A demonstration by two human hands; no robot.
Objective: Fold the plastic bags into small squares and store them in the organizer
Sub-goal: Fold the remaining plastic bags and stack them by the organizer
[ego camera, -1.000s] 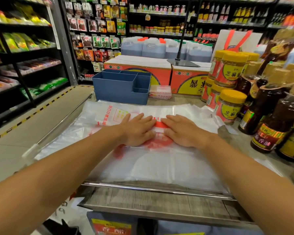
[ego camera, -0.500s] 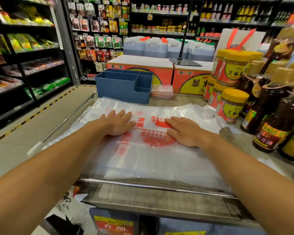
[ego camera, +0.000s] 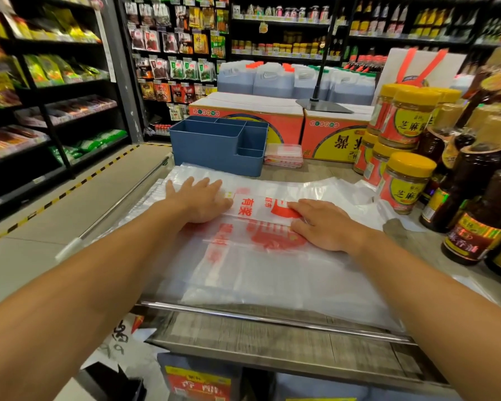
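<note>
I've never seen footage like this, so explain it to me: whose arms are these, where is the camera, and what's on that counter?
No machine here: a person wears a camera on the head, looking down at their own arms. The left hand and right hand lie flat, pressing a folded strip of a clear plastic bag with red print, spread over a shop counter. Nothing is gripped. Behind the bag stands a blue organizer with compartments; to the right are yellow-lidded jars and dark sauce bottles.

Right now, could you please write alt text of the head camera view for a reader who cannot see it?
A person's left hand and right hand press flat on a folded plastic bag atop a stack of clear bags on a shop counter. A blue organizer stands behind; sauce jars and dark bottles stand to the right.
</note>
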